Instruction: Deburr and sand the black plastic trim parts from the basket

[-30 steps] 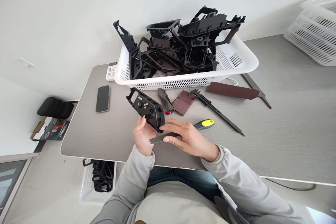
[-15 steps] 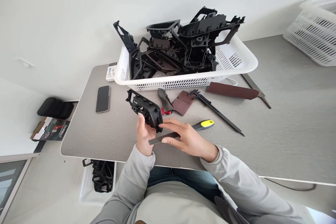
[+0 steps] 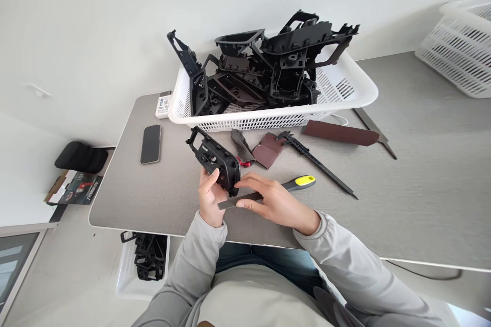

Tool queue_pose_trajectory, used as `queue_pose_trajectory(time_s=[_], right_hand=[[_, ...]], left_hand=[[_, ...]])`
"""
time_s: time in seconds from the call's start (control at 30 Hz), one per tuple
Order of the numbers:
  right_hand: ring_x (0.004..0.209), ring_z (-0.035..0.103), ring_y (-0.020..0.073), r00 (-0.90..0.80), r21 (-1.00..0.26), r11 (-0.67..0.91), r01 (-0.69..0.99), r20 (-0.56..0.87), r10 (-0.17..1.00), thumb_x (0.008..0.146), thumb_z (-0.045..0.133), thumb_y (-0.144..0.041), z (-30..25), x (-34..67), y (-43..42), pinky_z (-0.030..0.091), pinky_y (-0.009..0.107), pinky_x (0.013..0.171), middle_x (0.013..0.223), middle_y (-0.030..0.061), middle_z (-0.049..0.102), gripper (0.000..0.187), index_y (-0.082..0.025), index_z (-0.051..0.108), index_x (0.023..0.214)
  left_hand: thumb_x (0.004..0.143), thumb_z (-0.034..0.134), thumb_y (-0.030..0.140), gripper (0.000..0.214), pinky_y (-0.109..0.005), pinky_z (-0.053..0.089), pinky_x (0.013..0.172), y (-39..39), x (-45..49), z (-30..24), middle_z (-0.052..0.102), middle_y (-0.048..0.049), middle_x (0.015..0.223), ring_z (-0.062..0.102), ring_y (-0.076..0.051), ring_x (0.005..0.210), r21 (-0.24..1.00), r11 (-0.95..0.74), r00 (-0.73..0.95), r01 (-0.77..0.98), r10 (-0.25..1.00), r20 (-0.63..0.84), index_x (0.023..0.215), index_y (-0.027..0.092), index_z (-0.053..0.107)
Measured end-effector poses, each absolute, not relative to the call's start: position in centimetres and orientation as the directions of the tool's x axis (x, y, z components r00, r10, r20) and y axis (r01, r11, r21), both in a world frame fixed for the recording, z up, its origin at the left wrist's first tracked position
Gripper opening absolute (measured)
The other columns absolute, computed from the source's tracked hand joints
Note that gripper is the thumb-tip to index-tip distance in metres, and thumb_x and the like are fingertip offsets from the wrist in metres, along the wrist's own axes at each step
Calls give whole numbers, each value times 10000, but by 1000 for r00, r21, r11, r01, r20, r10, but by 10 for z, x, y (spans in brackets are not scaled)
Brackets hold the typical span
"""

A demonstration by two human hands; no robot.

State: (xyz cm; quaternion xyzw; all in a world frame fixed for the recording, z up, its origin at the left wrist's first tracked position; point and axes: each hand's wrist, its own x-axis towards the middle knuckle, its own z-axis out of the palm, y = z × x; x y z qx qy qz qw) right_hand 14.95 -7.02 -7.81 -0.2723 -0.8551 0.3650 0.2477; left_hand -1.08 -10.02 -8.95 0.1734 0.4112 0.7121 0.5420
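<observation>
My left hand (image 3: pixel 210 198) grips a black plastic frame (image 3: pixel 219 157) from below, thumb over its inner side. The frame is tilted, with clips along its edge and an open loop at its far end. In my right hand (image 3: pixel 274 203) lies a flat file (image 3: pixel 240 200) with a black and yellow handle (image 3: pixel 301 182). The blade points left, beneath the frame's near end. My right fingertips touch or almost touch that near end; I cannot tell which.
Behind my hands stands a white basket (image 3: pixel 245 119) heaped with black plastic parts. Sandpaper (image 3: pixel 267 149), a caliper (image 3: pixel 320 164), a brown wrapped block (image 3: pixel 341 133) and another file (image 3: pixel 370 123) lie on the table. A phone (image 3: pixel 150 144) rests at left. Another basket (image 3: pixel 456 51) stands at right.
The black frame has tipped and shifted slightly right in my left hand, showing more of its inner side. My left thumb has moved further across it. The file stays in my right hand.
</observation>
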Motion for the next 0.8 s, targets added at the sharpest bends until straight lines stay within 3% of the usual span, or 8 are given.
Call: queue_pose_trajectory(time_s=[0.17, 0.3, 0.57, 0.8], right_hand=[[750, 684, 186, -533, -756, 580, 303, 370, 761, 959, 536, -479, -84, 150, -66, 546, 299, 679, 848, 68, 708, 317, -194, 670, 922], [733, 688, 186, -315, -706, 567, 424, 472, 823, 984, 506, -439, -88, 151, -63, 527, 285, 633, 837, 66, 721, 296, -199, 676, 949], [670, 690, 170, -377, -492, 624, 608, 512, 772, 1009, 450, -450, -90, 146, -68, 455, 265, 572, 772, 56, 733, 378, -186, 720, 987], [612, 666, 151, -352, -479, 608, 633, 521, 777, 1012, 440, -464, -92, 147, -67, 424, 261, 548, 730, 50, 725, 422, -164, 734, 971]], left_hand=[[699, 799, 363, 440, -344, 506, 912, -99, -8, -94, 715, -22, 1109, 675, -205, 1023, 790, -173, -460, -588, 875, -151, 1105, 280, 651], [704, 812, 436, 504, -370, 485, 974, -98, -4, -99, 676, -41, 1214, 637, -222, 1125, 851, -195, -538, -487, 835, -117, 1140, 288, 608], [746, 788, 462, 509, -339, 455, 1024, -99, -1, -108, 643, -44, 1229, 614, -198, 1158, 940, -227, -595, -254, 803, 33, 1151, 272, 544], [756, 786, 434, 465, -300, 469, 975, -100, -2, -108, 656, -36, 1183, 627, -174, 1101, 951, -210, -594, -227, 804, 36, 1120, 254, 560]])
